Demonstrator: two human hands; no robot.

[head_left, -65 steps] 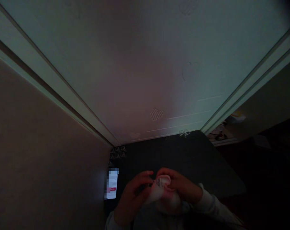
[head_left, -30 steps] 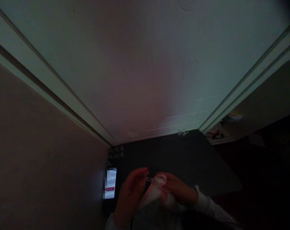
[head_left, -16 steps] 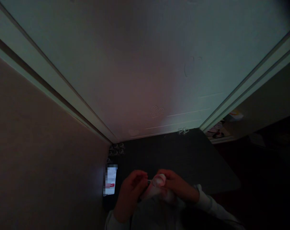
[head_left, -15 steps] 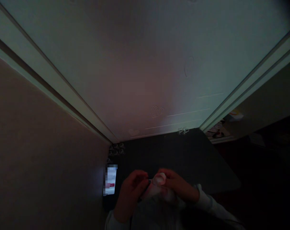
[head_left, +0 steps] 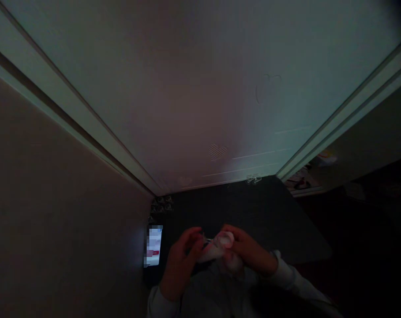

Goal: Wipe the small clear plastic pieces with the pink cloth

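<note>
Low in the dim head view, my right hand (head_left: 248, 248) has its fingers closed round a small pale round object (head_left: 225, 240), lit pinkish. My left hand (head_left: 183, 256) is just to the left, thumb and fingers pinched together near a thin shiny piece (head_left: 208, 240) that spans the gap between the hands. What exactly the left fingers grip is too dark to make out. Both hands are held above the near edge of a dark table (head_left: 253, 216).
A lit phone (head_left: 154, 246) stands at the table's left side by the wall. Small clear items (head_left: 162, 204) lie at the back left corner, and more clear pieces (head_left: 253, 179) at the back edge. A pale panel (head_left: 187, 110) with heart shapes rises behind.
Both hands and the pale round object have shifted slightly up in the view. The shiny piece between the hands shows more clearly, and the left fingers have moved a little.
</note>
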